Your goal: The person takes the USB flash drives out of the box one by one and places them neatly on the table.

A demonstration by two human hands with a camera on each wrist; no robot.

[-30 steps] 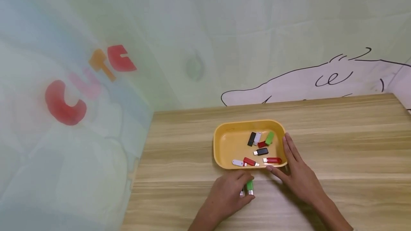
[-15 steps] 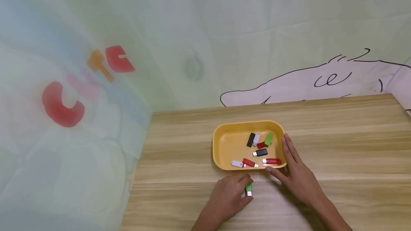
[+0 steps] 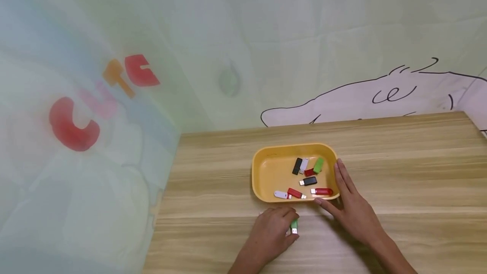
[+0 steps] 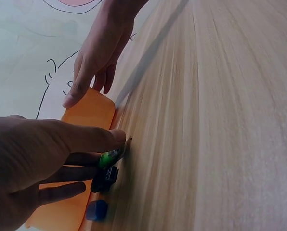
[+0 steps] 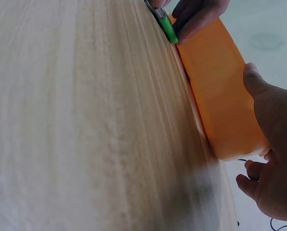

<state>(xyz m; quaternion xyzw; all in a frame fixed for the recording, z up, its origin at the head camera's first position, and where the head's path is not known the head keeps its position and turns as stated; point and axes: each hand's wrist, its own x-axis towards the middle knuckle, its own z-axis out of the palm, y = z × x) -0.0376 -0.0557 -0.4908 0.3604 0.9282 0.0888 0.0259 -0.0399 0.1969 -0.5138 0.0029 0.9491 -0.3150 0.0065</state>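
Note:
My left hand pinches a green USB stick between thumb and fingertips, just in front of the tray's near wall. Its metal plug points toward me. In the left wrist view, a black USB stick and a blue piece sit on the table beside those fingers; the head view mostly hides them. Around the near right corner of the yellow tray lies my right hand, thumb at the front rim and straight fingers along the right end. Inside the tray are several USB sticks, including a red one.
The tray stands on a wood-grain table. Behind it hangs a pale printed cloth, and another covers the left side. More sticks in the tray include a black one, a white one and a green one.
The left hand has shifted slightly, covering more of the sticks beside the green one. The right hand stays at the tray's corner, and the tray's contents look the same.

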